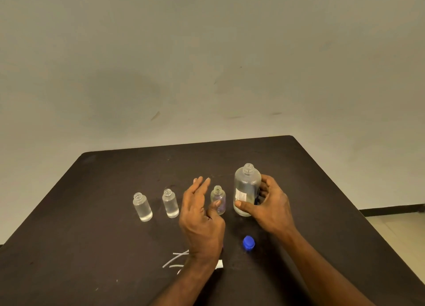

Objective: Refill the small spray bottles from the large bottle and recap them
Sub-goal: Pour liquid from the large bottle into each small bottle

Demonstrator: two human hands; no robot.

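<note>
The right hand (268,208) has its grip clamped on the large bottle (246,189), which stands uncapped on the dark desk (322,190), right of centre in the frame. Its blue cap (248,243) lies loose on the desk below it, toward the lower middle. The left hand (200,216) is spread wide, fingers apart and holding nothing, thumb just beside the nearest small spray bottle (218,199). That one looks nearly empty, while two more small bottles (170,203) and (142,206) stand to its left, apparently filled. All three are uncapped.

The main risk is a spill. The small bottle's neck is narrow, so a pour from the wide mouth could run over onto the desk if the tilt is too quick. The light bottle could also tip unless the left hand closes to steady it. The white spray tubes (176,258) lie under the left wrist at the lower middle and could be swept off.
</note>
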